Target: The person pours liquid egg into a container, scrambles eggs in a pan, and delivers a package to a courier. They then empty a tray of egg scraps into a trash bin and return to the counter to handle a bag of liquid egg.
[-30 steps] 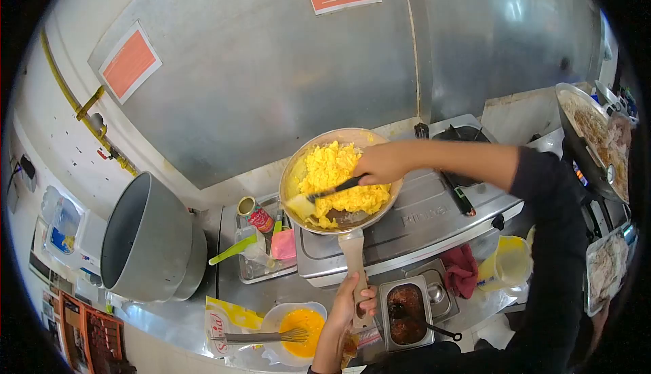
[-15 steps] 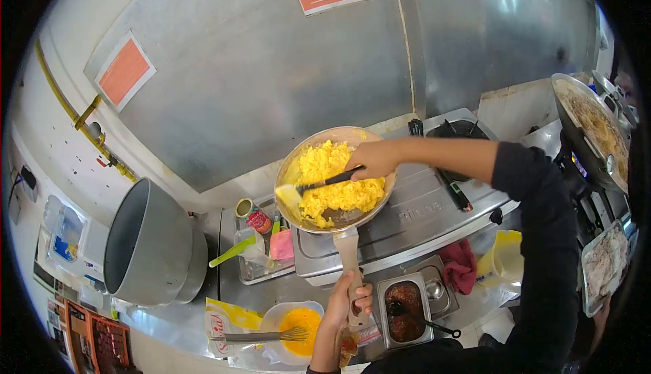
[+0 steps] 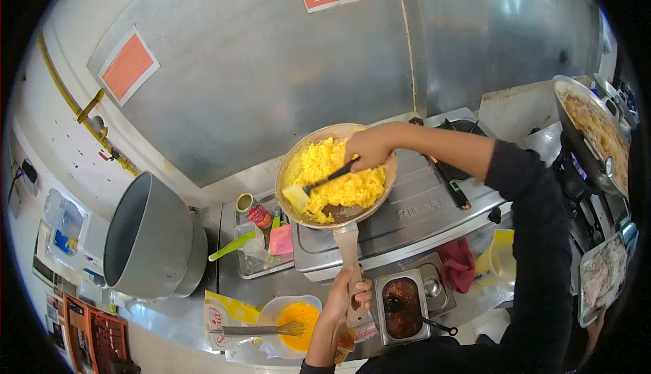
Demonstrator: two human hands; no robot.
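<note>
My left hand (image 3: 339, 297) is wrapped round the beige handle of a frying pan (image 3: 347, 248) on the stove. Yellow scrambled eggs (image 3: 324, 162) fill much of the pan. Over the pan's right side, my right hand (image 3: 370, 147) grips the black handle of a spatula (image 3: 327, 180). The spatula's pale blade touches the eggs at the pan's left side. Below and left of the pan stands a bowl of beaten egg (image 3: 303, 316), with a whisk (image 3: 261, 330) lying across it.
A steel container of dark red sauce (image 3: 403, 309) with a ladle sits right of my left hand. To the left are a tray (image 3: 252, 273) with a can (image 3: 253, 210) and a large grey pot (image 3: 146, 238). A wok (image 3: 597, 136) stands far right, beyond a yellow jug (image 3: 498, 259).
My right hand and the spatula have moved slightly up and left, and the spatula handle is tilted more steeply. My left hand stays on the pan handle.
</note>
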